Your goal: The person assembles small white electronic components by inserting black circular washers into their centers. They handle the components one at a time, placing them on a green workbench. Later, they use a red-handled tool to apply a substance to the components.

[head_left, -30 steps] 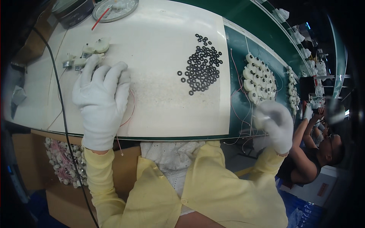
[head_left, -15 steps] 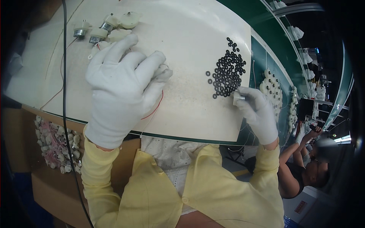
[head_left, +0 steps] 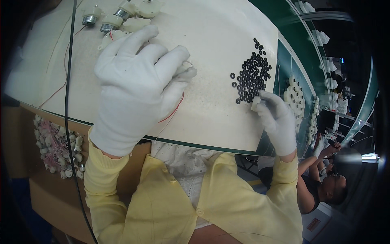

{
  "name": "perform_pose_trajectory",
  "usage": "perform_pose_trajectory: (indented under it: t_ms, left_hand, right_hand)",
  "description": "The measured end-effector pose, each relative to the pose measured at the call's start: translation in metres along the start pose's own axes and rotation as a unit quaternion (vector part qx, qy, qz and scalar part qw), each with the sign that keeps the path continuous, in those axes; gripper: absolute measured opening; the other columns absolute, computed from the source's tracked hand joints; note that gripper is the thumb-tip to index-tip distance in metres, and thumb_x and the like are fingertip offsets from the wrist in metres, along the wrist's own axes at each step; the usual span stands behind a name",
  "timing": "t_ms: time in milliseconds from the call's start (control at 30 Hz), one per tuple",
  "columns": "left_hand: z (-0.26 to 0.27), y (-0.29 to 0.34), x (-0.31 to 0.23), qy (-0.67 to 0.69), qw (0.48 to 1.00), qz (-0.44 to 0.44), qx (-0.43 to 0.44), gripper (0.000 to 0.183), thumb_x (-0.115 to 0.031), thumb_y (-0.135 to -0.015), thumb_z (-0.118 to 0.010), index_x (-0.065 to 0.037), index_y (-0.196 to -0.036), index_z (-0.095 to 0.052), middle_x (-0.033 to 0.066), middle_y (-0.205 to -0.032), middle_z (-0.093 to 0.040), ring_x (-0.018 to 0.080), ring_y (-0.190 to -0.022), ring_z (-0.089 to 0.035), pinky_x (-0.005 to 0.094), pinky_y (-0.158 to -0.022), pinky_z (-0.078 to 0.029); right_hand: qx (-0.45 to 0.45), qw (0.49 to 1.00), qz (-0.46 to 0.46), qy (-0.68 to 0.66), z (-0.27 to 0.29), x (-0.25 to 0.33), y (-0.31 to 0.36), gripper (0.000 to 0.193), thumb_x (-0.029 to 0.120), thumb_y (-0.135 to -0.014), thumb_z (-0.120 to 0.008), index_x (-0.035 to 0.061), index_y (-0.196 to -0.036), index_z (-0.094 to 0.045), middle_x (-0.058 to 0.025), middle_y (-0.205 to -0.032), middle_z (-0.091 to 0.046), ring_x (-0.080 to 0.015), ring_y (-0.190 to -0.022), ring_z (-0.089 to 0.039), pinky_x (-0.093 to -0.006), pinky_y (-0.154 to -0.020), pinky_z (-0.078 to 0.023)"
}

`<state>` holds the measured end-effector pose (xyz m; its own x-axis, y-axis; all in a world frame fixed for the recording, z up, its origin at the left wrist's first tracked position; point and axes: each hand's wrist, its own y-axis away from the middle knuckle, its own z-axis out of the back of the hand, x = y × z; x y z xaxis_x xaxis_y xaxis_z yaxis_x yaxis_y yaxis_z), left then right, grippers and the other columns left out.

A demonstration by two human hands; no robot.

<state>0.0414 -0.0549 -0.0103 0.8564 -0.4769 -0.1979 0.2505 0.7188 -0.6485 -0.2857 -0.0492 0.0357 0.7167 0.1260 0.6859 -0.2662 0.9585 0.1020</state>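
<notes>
White gloves cover both my hands. My left hand [head_left: 134,85] is closed at thumb and fingertips over the left part of the white table; a pale rim shows at the fingertips, and red and white wires [head_left: 175,109] trail out below. Most of that wired part is hidden. Beyond it stand several small motors [head_left: 110,23] with cream housings and silver cans. At the right, my right hand [head_left: 279,120] pinches a small motor [head_left: 256,103], its pale end showing, beside the near end of a pile of black rings [head_left: 252,75].
Along the right, a green surface holds clustered pale parts with dark centres [head_left: 294,97]. A cardboard box [head_left: 61,199] below the table's left edge contains wired motors [head_left: 61,150]. One black cable [head_left: 67,101] crosses the left side. Another person [head_left: 313,183] sits at far right.
The motor in my right hand has turned, with its pale end now more toward the rings. My left hand keeps its grip. The whole view has shifted slightly.
</notes>
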Motion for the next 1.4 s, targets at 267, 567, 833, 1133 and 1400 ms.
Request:
perform_pose_trajectory:
  t_ms: [267, 567, 833, 1133, 1400]
  left_hand:
    - [0.000, 0.000, 0.000, 0.006, 1.000, -0.002, -0.002, 0.029, -0.018, -0.076, -0.080, -0.010, -0.103, -0.075, 0.0049, -0.089, -0.071, 0.0359, -0.100, -0.070, 0.0440, -0.080, -0.053]
    - [0.002, 0.000, 0.000, -0.007, 1.000, 0.001, 0.012, 0.031, -0.018, -0.076, -0.079, -0.013, -0.107, -0.076, 0.0055, -0.086, -0.069, 0.0358, -0.104, -0.069, 0.0449, -0.083, -0.053]
    - [0.003, 0.000, 0.000, -0.006, 1.000, -0.004, 0.026, 0.031, -0.019, -0.078, -0.079, -0.013, -0.108, -0.076, 0.0066, -0.088, -0.069, 0.0357, -0.108, -0.068, 0.0455, -0.086, -0.052]
    - [0.003, 0.000, 0.001, 0.011, 1.000, -0.004, 0.018, 0.029, -0.019, -0.082, -0.078, -0.011, -0.109, -0.075, 0.0072, -0.089, -0.070, 0.0369, -0.107, -0.068, 0.0466, -0.089, -0.051]
    - [0.003, 0.001, 0.001, 0.013, 1.000, -0.006, 0.023, 0.029, -0.018, -0.081, -0.079, -0.011, -0.109, -0.075, 0.0073, -0.087, -0.069, 0.0376, -0.106, -0.068, 0.0466, -0.088, -0.052]
  right_hand:
    - [-0.017, 0.989, 0.001, 0.144, -0.001, 0.019, -0.001, 0.027, 0.016, -0.091, -0.077, 0.0013, -0.111, -0.067, -0.0078, -0.083, -0.077, -0.0211, -0.070, -0.074, -0.0322, -0.067, -0.055]
    - [0.013, 0.931, 0.160, 0.328, 0.007, 0.041, 0.014, 0.027, 0.023, -0.085, -0.082, 0.0090, -0.104, -0.070, -0.0080, -0.071, -0.070, -0.0295, -0.058, -0.065, -0.0393, -0.059, -0.048]
    - [0.014, 0.901, 0.173, 0.398, 0.003, 0.037, 0.016, 0.032, 0.032, -0.084, -0.083, 0.0093, -0.102, -0.068, -0.0084, -0.060, -0.062, -0.0306, -0.053, -0.060, -0.0405, -0.053, -0.044]
    - [0.027, 0.990, 0.008, 0.141, 0.004, 0.026, 0.019, 0.033, 0.020, -0.092, -0.077, 0.0025, -0.117, -0.068, -0.0119, -0.082, -0.073, -0.0214, -0.069, -0.070, -0.0315, -0.064, -0.053]
    - [-0.019, 0.993, -0.119, -0.011, 0.017, 0.019, 0.044, 0.032, 0.009, -0.098, -0.070, -0.0010, -0.129, -0.066, -0.0062, -0.101, -0.076, -0.0099, -0.089, -0.070, -0.0259, -0.072, -0.053]
